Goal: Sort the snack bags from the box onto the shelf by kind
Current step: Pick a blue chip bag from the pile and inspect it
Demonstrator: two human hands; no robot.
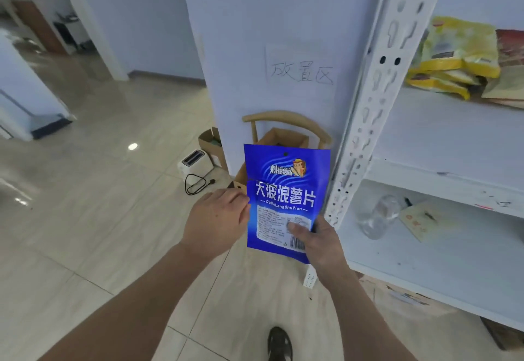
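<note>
I hold a blue potato-chip bag upright in front of me, its back label facing me. My right hand grips its lower right corner, thumb over the barcode. My left hand touches the bag's left edge with curled fingers; whether it pinches the bag is unclear. Behind the bag, an open cardboard box sits on a wooden chair. On the white shelf to the right, yellow snack bags lie stacked beside brown and red bags.
The shelf's perforated upright post stands just right of the bag. A lower shelf board holds a clear plastic bottle and a paper card. On the tiled floor lie a white toaster, another carton and a power strip.
</note>
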